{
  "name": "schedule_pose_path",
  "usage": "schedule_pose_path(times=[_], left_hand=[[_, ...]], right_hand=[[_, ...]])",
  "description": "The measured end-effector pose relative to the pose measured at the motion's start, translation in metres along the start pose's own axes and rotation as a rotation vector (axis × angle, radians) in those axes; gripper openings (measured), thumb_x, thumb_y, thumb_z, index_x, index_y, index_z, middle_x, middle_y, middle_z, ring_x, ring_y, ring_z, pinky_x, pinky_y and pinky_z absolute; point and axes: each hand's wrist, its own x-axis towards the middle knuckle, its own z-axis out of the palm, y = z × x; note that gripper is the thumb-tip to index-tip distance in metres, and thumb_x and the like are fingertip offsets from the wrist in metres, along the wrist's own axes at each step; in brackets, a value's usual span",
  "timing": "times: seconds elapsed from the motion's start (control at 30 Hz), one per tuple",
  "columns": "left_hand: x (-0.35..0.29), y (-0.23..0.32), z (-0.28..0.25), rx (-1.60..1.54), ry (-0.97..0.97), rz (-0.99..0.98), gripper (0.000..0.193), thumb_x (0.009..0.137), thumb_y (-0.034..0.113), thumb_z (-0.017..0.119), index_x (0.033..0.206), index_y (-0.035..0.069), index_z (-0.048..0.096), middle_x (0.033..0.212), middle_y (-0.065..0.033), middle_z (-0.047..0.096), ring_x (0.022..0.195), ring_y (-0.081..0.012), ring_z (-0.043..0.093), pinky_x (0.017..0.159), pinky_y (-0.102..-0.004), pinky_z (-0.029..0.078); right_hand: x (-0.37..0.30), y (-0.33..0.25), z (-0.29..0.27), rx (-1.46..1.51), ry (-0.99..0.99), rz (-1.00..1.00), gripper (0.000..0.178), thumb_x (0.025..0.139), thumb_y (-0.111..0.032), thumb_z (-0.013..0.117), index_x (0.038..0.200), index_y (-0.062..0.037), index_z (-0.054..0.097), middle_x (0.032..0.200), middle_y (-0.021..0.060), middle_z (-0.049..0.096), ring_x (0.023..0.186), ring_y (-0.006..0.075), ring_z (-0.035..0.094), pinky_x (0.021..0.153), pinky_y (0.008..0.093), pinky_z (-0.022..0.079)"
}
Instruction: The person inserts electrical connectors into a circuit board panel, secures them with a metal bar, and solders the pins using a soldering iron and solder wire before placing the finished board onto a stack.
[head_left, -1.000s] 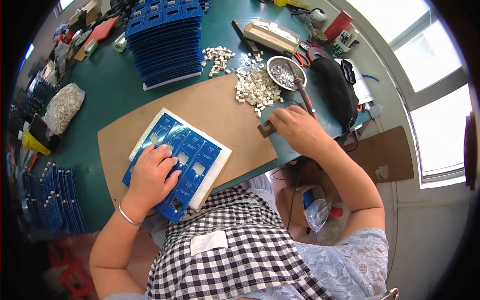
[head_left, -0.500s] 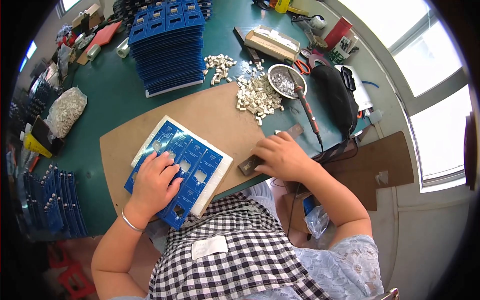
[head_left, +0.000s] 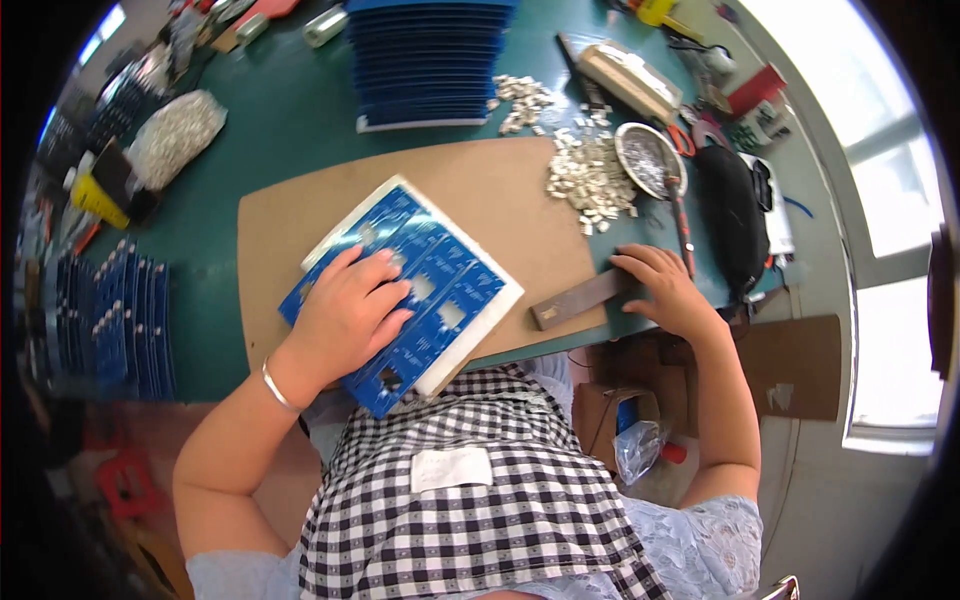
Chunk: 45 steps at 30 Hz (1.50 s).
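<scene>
Head view.

Left hand (head_left: 355,310), centre left of the frame: laid palm down, fingers slightly apart and closed on nothing, across a blue circuit-board panel (head_left: 425,325); silver bangle (head_left: 276,388) at the wrist.

Blue circuit-board panel, centre of the frame: set at a slant, with rectangular cut-outs; lies on a white slab (head_left: 470,345), whose edge shows along the upper and right sides.

Right hand (head_left: 668,290), right of centre: fingers at the right end of a dark flat bar (head_left: 578,299), thumb on the near side; whether they are clamped on it cannot be told. The bar slants down to the left, over the right edge of a brown sheet (head_left: 290,230).

Green bench (head_left: 290,110), beneath all the above. Top centre: tall stack of blue panels (head_left: 430,65). Upper right of centre: heap of small pale parts (head_left: 590,180), a smaller heap (head_left: 522,103), a long cream box (head_left: 630,80). Upper right: round metal bowl (head_left: 622,150) of silvery bits, red-and-black pen-shaped tool (head_left: 682,225), black case (head_left: 730,215). Upper left: clear bag of pale pieces (head_left: 178,138). Lower left: upright row of blue boards (head_left: 130,320).

Bottom centre: black-and-white checked apron (head_left: 450,530).
</scene>
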Motion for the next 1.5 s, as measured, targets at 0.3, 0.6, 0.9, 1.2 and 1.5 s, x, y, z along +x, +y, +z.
schedule_pose_path(times=[0.3, 0.6, 0.9, 1.2, 1.5], left_hand=[[-0.002, 0.001, -0.002, -0.059, 0.018, -0.047, 0.025, 0.075, 0.017, 0.073, 0.096, 0.005, 0.067, 0.11, -0.01, 0.059, 0.103, -0.0303, 0.058, 0.09, -0.041, 0.048], [-0.008, -0.001, 0.007, -0.083, 0.104, -0.028, 0.024, 0.072, 0.015, 0.074, 0.092, 0.003, 0.066, 0.104, -0.0095, 0.055, 0.094, -0.0292, 0.058, 0.084, -0.0377, 0.049], [-0.004, 0.003, 0.002, -0.108, 0.059, -0.048, 0.026, 0.072, 0.015, 0.074, 0.095, 0.004, 0.067, 0.093, -0.0075, 0.052, 0.094, -0.0262, 0.052, 0.082, -0.0362, 0.049], [-0.003, -0.005, -0.001, -0.173, 0.05, -0.057, 0.024, 0.072, 0.013, 0.074, 0.093, 0.003, 0.067, 0.093, -0.01, 0.058, 0.093, -0.0292, 0.056, 0.079, -0.0378, 0.049], [0.001, -0.01, -0.004, -0.251, 0.131, -0.165, 0.016, 0.075, 0.009, 0.07, 0.089, 0.003, 0.064, 0.098, -0.0109, 0.058, 0.095, -0.0297, 0.057, 0.084, -0.0383, 0.048]], right_hand=[[-0.013, -0.005, 0.007, 0.098, 0.083, -0.013, 0.046, 0.072, 0.002, 0.067, 0.116, -0.0036, 0.058, 0.112, 0.0132, 0.054, 0.107, 0.0343, 0.049, 0.094, 0.0404, 0.042], [0.037, -0.134, -0.001, 0.456, 0.205, 0.12, 0.035, 0.076, -0.017, 0.074, 0.105, -0.0004, 0.064, 0.088, 0.0144, 0.059, 0.08, 0.03, 0.06, 0.069, 0.0354, 0.049], [0.102, -0.189, 0.069, 0.28, 0.317, 0.18, 0.037, 0.08, -0.021, 0.07, 0.111, -0.0018, 0.064, 0.096, 0.0151, 0.059, 0.092, 0.0332, 0.059, 0.079, 0.0407, 0.048], [0.064, -0.11, 0.053, 1.017, 0.649, 0.431, 0.035, 0.091, -0.027, 0.063, 0.114, -0.0007, 0.06, 0.105, 0.0099, 0.06, 0.085, 0.0214, 0.062, 0.07, 0.033, 0.051], [0.014, 0.058, 0.082, 2.55, 1.097, 0.064, 0.048, 0.097, -0.038, 0.053, 0.115, 0.0072, 0.054, 0.113, 0.0245, 0.062, 0.085, 0.0259, 0.067, 0.075, 0.0314, 0.059]])
